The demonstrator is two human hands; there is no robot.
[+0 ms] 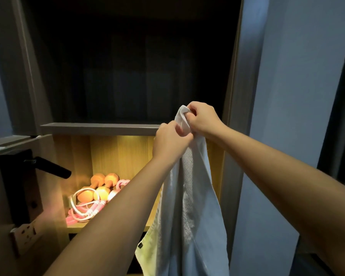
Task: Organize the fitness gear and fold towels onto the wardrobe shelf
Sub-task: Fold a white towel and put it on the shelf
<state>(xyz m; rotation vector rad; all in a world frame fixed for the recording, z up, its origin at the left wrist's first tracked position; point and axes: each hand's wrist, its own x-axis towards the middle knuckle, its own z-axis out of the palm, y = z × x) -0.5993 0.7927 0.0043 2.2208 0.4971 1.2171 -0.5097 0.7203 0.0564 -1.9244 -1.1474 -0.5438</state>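
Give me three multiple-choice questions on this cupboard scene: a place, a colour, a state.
1. Where are the dumbbells? A) on the floor B) on the lit lower shelf C) on a chair
2. What colour is the towel? A) white B) red C) black
3. How is the towel held? A) folded on the shelf B) spread on the floor C) hanging, gripped at its top by the left hand and right hand
Answers: 1 B, they lie under the shelf light; 2 A, the cloth is white; 3 C, both hands pinch its upper edge.
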